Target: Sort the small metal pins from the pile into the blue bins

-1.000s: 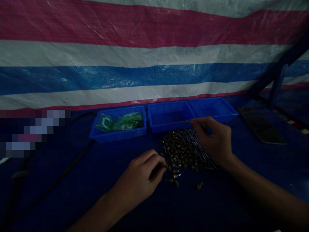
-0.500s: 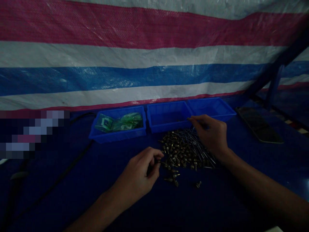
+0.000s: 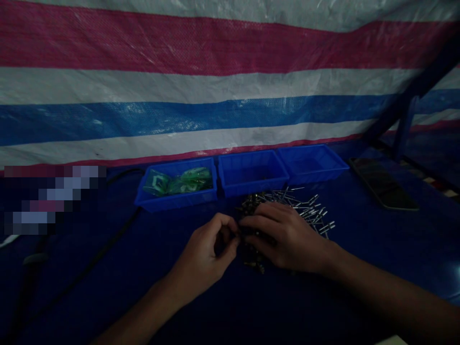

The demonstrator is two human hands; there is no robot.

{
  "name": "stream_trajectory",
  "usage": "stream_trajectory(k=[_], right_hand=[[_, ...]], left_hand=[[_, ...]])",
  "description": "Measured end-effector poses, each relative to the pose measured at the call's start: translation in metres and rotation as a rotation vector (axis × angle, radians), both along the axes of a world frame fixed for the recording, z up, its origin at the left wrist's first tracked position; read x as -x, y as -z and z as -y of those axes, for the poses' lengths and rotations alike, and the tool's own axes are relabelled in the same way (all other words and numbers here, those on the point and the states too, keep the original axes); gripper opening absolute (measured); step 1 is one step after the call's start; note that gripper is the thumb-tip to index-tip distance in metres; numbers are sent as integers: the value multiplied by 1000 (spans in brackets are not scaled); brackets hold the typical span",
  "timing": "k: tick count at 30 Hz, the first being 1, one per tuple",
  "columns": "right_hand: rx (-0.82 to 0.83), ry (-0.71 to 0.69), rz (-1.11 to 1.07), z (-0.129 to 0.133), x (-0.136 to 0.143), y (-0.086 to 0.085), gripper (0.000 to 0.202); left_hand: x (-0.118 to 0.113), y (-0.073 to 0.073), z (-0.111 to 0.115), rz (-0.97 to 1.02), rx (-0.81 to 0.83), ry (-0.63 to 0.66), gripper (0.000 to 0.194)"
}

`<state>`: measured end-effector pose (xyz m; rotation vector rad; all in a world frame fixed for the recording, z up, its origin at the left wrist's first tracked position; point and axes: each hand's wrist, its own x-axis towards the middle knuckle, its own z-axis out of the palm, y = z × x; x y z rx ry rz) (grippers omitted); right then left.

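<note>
My left hand (image 3: 212,251) is closed in a pinch, its fingertips at the left edge of a pile of small dark brass-coloured metal fittings (image 3: 247,203). A small dark piece shows in the pinch. Palm down over the same pile, my right hand (image 3: 289,237) curls its fingers, with the tips meeting those of my left hand. Whatever lies between its fingers is hidden. Beyond the right hand, silver blind rivets (image 3: 312,211) with long thin stems lie scattered. A few loose fittings (image 3: 255,266) sit just below the fingertips.
Along the back stand three blue bins: the left bin (image 3: 176,197) holds green-and-clear plastic packets (image 3: 183,181), beside the middle bin (image 3: 251,184) and right bin (image 3: 312,163). A phone (image 3: 386,184) lies at right. A black cable (image 3: 104,249) crosses the left. Striped sheeting (image 3: 215,115) hangs behind.
My right hand has come down and left from near the middle bin to the fingertips of my left hand, now covering much of the pile. The left hand has barely moved.
</note>
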<state>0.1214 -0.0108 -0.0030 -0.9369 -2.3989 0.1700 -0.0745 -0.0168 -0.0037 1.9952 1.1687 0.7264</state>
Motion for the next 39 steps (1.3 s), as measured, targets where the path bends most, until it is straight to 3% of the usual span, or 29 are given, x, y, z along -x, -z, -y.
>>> stream_trajectory(k=[15, 31, 39], right_hand=[[-86, -31, 49, 3, 4, 1, 14], [-7, -25, -7, 3, 4, -2, 20], [-65, -26, -37, 3, 4, 1, 14]], left_hand=[[0, -3, 1, 78, 16, 27, 10], [-1, -3, 2, -69, -124, 7, 8], [0, -6, 2, -112, -159, 2, 12]])
